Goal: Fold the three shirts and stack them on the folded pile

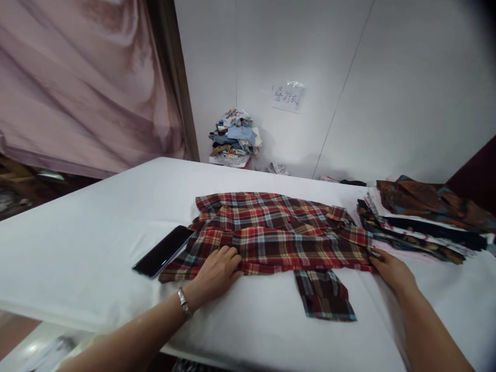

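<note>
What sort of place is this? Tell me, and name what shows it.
Probably a clothes-folding work room. A plaid shirt lies on a white-covered table, folded clothes are stacked at the right, and another clothes pile sits by the wall.

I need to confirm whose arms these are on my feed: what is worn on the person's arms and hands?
Both forearms are bare, with no sleeves in view and no gloves. The left hand has a silvery metal bracelet at the wrist. The right hand and its wrist carry nothing that I can see. No rings are visible.

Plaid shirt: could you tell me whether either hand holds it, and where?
Both: left hand grips the plaid shirt at its near folded edge; right hand holds its right end.
</note>
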{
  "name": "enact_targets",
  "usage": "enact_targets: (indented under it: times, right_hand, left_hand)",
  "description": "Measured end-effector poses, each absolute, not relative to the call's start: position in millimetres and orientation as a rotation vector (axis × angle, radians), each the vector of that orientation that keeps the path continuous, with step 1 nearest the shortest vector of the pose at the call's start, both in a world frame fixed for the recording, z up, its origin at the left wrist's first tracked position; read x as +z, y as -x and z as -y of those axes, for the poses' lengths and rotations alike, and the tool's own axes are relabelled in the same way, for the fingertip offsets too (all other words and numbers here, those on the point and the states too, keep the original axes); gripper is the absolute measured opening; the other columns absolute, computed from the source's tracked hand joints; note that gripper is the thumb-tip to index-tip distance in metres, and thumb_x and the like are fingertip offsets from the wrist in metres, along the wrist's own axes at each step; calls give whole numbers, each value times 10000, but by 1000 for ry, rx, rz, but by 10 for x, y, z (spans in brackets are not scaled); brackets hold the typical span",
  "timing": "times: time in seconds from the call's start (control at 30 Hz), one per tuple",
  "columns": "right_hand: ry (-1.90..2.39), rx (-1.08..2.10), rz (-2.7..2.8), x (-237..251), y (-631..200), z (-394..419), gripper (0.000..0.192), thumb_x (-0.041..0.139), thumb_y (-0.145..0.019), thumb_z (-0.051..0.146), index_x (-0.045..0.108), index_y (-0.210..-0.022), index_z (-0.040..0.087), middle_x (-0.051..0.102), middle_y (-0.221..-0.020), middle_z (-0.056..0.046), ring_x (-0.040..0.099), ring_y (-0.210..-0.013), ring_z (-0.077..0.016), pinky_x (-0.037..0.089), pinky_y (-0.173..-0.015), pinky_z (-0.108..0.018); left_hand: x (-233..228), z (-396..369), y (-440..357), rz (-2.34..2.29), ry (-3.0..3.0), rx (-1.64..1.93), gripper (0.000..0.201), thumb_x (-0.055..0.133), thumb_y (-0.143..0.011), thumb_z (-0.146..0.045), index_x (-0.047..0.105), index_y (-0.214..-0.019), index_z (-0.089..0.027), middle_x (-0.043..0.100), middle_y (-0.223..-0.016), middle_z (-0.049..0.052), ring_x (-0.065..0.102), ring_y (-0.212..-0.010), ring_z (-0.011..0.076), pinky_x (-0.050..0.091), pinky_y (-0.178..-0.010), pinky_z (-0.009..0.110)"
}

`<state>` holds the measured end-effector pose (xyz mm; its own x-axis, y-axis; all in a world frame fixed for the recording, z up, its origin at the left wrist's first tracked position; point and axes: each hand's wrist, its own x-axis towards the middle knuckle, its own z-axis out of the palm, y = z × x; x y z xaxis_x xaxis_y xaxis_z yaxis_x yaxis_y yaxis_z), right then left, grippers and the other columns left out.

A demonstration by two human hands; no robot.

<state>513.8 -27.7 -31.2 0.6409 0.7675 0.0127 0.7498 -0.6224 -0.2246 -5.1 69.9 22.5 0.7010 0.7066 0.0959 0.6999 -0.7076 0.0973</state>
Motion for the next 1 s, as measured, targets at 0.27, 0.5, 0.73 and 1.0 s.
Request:
enact_targets:
  times: [0.27,0.5,0.73,1.0]
  right_hand:
    - [2757,-77,1217,-330,-4938,231,525,365,-825,487,641,-1185,222,692,-1100,-120,665,-924,-306,493,-717,-374]
    - [2760,-83,1218,-363,-4948,226,520,326,-845,490,657,-1136,213,694,-1097,-109,672,-918,-290,491,-737,-353]
    - [2776,-120,1187,-408,-4981,234,520,348,-836,500,652,-1154,223,696,-1099,-95,675,-885,-281,492,-700,-346]
    - [2807,-38,1184,-262,-4891,216,505,336,-859,481,632,-1176,222,688,-1106,-104,656,-948,-280,479,-738,-336]
  left_hand:
    - [609,-1918,-142,-1336,-2668,244,455,398,-871,-562,634,-1033,-209,661,-1047,81,604,-942,232,441,-797,328]
    - [366,-3194,-474,-1631,-2563,120,716,580,-749,-561,433,-1337,-179,416,-1426,180,358,-1308,345,238,-1053,547]
    - [422,-3482,-707,-1541,-2420,-33,430,651,-670,-438,689,-1006,-173,695,-1015,135,621,-971,290,456,-830,341]
    - [1034,-2046,-753,-876,-2476,333,319,452,-837,-440,659,-906,-207,689,-791,15,608,-700,177,430,-629,280]
